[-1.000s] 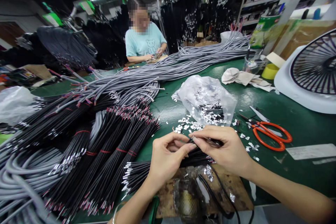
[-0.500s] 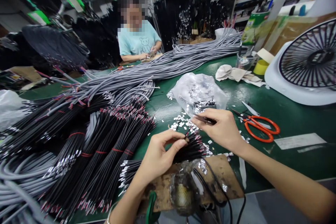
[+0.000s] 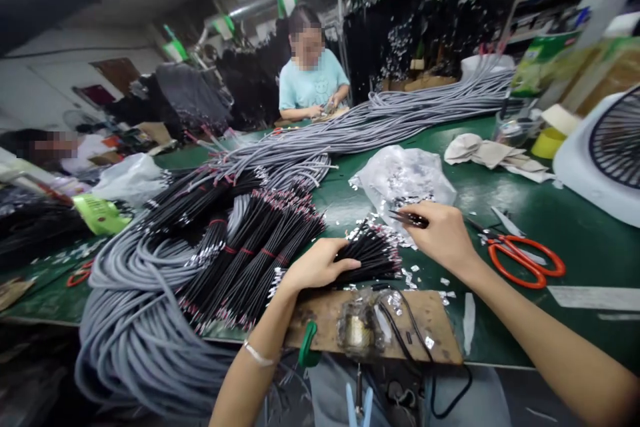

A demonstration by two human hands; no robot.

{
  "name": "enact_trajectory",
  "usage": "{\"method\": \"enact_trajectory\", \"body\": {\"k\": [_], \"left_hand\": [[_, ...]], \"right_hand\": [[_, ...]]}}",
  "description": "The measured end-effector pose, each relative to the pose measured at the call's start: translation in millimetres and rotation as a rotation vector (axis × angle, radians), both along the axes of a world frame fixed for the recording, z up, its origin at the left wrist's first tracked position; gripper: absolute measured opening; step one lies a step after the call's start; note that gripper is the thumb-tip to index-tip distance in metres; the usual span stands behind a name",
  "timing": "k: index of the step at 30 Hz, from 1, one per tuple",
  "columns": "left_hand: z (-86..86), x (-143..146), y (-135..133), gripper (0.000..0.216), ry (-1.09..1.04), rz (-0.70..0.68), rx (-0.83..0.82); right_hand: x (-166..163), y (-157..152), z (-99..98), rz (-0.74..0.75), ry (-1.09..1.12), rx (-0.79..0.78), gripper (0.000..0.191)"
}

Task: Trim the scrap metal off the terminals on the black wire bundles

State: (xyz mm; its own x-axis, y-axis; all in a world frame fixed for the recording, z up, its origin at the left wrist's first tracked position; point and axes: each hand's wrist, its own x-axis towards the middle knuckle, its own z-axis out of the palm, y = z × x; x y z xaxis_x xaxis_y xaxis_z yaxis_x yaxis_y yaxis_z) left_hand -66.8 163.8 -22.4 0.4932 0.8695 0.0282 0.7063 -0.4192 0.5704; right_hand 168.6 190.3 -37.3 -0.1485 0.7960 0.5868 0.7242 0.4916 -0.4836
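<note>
My left hand (image 3: 316, 265) lies on a bundle of short black wires (image 3: 373, 255) on the green table, its fingers curled over the wires. My right hand (image 3: 442, 235) hovers just right of that bundle and pinches a thin dark tool, probably tweezers (image 3: 407, 218), pointing left. Small silvery metal terminals (image 3: 406, 275) lie scattered around the bundle. A clear plastic bag of terminals (image 3: 403, 177) sits right behind my right hand. A wooden board (image 3: 440, 333) with a small fixture wrapped in plastic is clamped at the table's near edge.
Red-tied black wire bundles (image 3: 250, 250) and long grey cables (image 3: 145, 327) fill the table's left. Orange scissors (image 3: 525, 260) lie at right, with cloths (image 3: 487, 152), a yellow tape roll (image 3: 547, 142) and a white fan (image 3: 607, 157) behind. A person in a light-blue shirt (image 3: 313, 87) works opposite; another sits at far left.
My left hand has dropped from pinching a wire end to resting on the black bundle. My right hand stays by the bag with the tool. The view swung left.
</note>
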Motion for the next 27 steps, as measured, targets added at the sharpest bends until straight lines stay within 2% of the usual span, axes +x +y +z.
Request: {"method": "enact_trajectory", "body": {"k": [3,10,15,19,22,27], "left_hand": [[7.4,-7,-7,0.025,-0.064,0.076,0.042],[36.3,-13,-39,0.024,-0.342,0.119,-0.1],[40.1,-18,-50,0.017,-0.394,0.15,-0.08],[35.8,-30,-55,0.016,-0.446,0.197,-0.008],[30.1,-41,-54,0.02,-0.618,0.364,0.117],[22.4,-59,-50,0.037,-0.939,0.757,0.517]], "right_hand": [[4,2,-2.3,-0.013,0.018,0.0,0.023],[-3,-7,10.6,0.0,0.017,-0.027,0.021],[-5,-9,11.4,0.032,-0.006,-0.057,0.023],[-7,-8,11.2,0.033,-0.042,-0.084,0.024],[-7,-10,11.3,0.042,-0.072,-0.108,0.025],[-9,-12,12.8,0.064,-0.105,-0.145,0.024]]}}
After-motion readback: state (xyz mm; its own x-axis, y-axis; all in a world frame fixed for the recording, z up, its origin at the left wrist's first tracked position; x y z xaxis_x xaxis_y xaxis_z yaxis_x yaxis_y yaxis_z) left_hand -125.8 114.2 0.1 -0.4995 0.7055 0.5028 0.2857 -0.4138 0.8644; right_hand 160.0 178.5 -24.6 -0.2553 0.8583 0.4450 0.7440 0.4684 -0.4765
